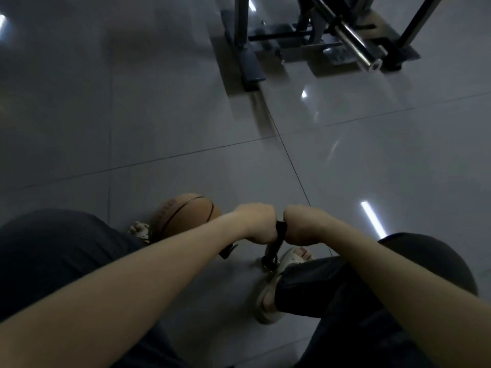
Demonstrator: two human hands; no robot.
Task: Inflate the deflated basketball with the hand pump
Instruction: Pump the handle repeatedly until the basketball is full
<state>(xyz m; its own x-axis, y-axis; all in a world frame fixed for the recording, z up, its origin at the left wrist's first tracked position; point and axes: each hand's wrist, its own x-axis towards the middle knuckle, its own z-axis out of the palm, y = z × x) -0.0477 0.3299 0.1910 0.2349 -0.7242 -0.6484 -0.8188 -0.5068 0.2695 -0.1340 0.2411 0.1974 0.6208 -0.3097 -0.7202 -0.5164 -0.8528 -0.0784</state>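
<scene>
Basketball (pixel 183 216) inflation looks to be mid-stroke. Nearest, the left hand (pixel 256 224) and right hand (pixel 301 227) sit side by side, each clamped on the handle of the hand pump (pixel 280 229). A sandalled foot (pixel 292 261) at five o'clock of them seems to pin its base. The ball lies on the floor (pixel 186 128) at their ten o'clock, hose link hidden. Next comes a straight, steady push down. A gym machine (pixel 318 43) stands far off at one o'clock.
</scene>
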